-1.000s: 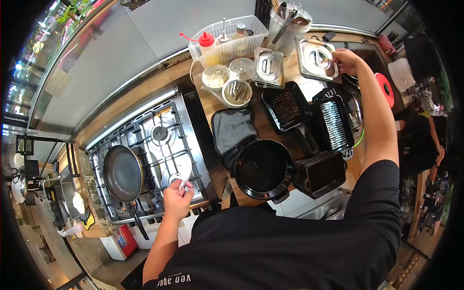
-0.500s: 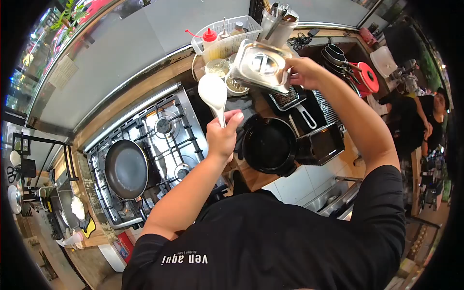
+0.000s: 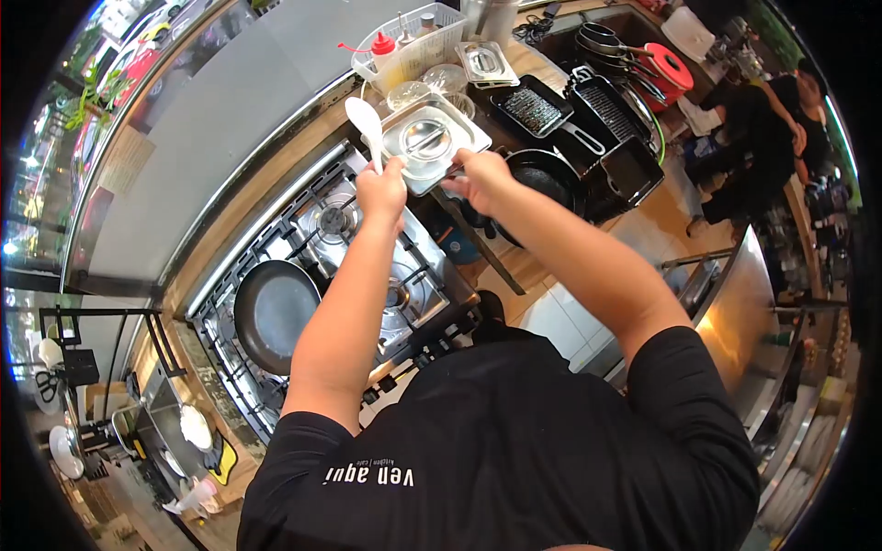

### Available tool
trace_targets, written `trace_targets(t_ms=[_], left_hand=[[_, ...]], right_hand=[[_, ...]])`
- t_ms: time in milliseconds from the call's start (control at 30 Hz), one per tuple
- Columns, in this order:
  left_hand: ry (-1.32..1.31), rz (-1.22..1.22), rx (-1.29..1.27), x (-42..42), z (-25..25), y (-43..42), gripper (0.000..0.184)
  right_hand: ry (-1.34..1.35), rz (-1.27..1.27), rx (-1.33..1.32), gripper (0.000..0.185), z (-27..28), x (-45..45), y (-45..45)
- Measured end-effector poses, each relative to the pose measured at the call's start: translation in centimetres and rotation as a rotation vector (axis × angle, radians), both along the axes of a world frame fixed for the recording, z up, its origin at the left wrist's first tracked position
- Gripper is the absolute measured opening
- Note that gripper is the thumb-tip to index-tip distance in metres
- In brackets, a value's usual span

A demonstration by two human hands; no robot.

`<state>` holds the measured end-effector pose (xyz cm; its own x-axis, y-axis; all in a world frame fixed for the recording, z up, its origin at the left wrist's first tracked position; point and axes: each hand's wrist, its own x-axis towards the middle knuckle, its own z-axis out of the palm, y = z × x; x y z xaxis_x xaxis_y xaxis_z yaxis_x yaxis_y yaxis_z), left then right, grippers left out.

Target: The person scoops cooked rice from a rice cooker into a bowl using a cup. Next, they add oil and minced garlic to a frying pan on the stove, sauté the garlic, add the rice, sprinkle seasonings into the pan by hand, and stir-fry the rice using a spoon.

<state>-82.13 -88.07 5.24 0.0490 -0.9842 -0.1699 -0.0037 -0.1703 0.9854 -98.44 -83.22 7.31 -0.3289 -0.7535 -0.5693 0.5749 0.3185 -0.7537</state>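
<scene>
My left hand (image 3: 382, 195) is closed round the handle of a white spoon (image 3: 366, 121), its bowl pointing up and away. Beside it is a lidded steel container (image 3: 428, 140), whose near edge my left hand seems to touch. My right hand (image 3: 480, 178) grips that container at its right corner. Both hands are near the right end of the gas stove (image 3: 404, 266), where a dark frying pan (image 3: 276, 312) sits on the left burners. Behind the container are clear-covered bowls (image 3: 446, 78), partly hidden.
A white basket (image 3: 441, 37) holds a red-capped bottle (image 3: 383, 57). A smaller lidded steel container (image 3: 487, 63), a ridged pan (image 3: 533, 108) and a round black pan (image 3: 544, 179) are to the right. Another person (image 3: 781, 119) stands far right.
The larger steel container has moved left from the counter's back, carried by my right hand. My left hand has risen from over the stove with the spoon, and the hands have come together.
</scene>
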Motion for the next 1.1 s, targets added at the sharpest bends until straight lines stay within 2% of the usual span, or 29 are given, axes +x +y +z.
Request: trace_targets(t_ms=[67, 133, 200, 300, 333, 433, 467, 500, 533, 600, 667, 733, 800, 900, 933, 1000, 1067, 1100], left_hand=[[0.177, -0.040, 0.011, 0.9, -1.8, -1.5, 0.021], [0.175, 0.016, -0.001, 0.9, -4.0, -2.9, 0.018], [0.216, 0.014, 0.018, 0.2, -5.7, -3.1, 0.016], [0.286, 0.027, 0.100, -0.1, -7.6, -2.6, 0.013], [0.315, 0.039, 0.157, -0.2, -7.9, -2.5, 0.013], [0.341, 0.095, 0.176, -1.1, -8.3, -2.2, 0.014], [0.350, 0.117, 0.179, -1.3, -8.5, -2.3, 0.013], [0.241, 0.094, 0.139, -1.4, -8.9, -2.7, 0.012], [0.246, 0.103, 0.139, -1.6, -9.4, -2.7, 0.012], [0.274, 0.051, 0.123, -2.3, -8.5, -1.9, 0.011], [0.183, 0.076, 0.142, -3.2, -9.5, -2.2, 0.013], [0.207, 0.113, 0.066, -4.3, -11.2, -2.8, 0.019], [0.145, 0.137, 0.051, -5.4, -9.9, -2.3, 0.019], [0.163, 0.108, 0.178, -6.5, -8.6, -1.9, 0.021], [0.070, 0.078, 0.157, -6.5, -8.3, -2.0, 0.024], [-0.054, 0.075, 0.006, -6.8, -13.5, -3.8, 0.027], [-0.119, 0.030, 0.014, -6.3, -12.3, -3.1, 0.032], [-0.046, 0.029, 0.028, -6.0, -10.9, -2.3, 0.036]], right_hand=[[-0.057, -0.035, -0.056, 0.025, -2.6, 1.6, 0.1], [-0.174, -0.026, -0.118, 0.033, -3.4, 2.7, 1.4], [-0.134, -0.023, -0.066, 0.053, -3.6, 3.2, 3.2], [-0.043, 0.230, -0.035, 0.060, -3.6, 2.1, 7.2], [0.020, 0.305, -0.060, 0.053, -3.8, 1.8, 8.6], [0.541, 0.537, -0.213, 0.035, -1.3, 0.4, 12.4], [0.549, 0.547, -0.211, 0.035, -0.2, -0.1, 12.9], [0.696, 0.550, -0.275, 0.034, 0.8, -0.5, 13.4], [0.843, 0.552, -0.344, 0.033, 2.0, -0.8, 13.4], [0.873, 0.543, -0.377, 0.029, 3.8, -1.6, 12.5], [1.168, 0.520, -0.498, 0.025, 4.6, -2.9, 10.5], [1.339, 0.521, -0.532, 0.021, 4.4, -4.5, 7.6], [1.547, 0.589, -0.485, 0.021, 4.4, -5.7, 3.9], [1.730, 0.745, -0.421, 0.024, 1.2, -7.1, -2.2], [1.728, 0.753, -0.435, 0.024, 0.6, -7.1, -3.5], [1.863, 0.967, -0.314, 0.027, 0.0, -7.0, -5.5], [1.901, 1.055, -0.281, 0.025, -0.4, -7.2, -7.0], [1.913, 1.141, -0.286, 0.024, -0.4, -7.2, -7.5]])
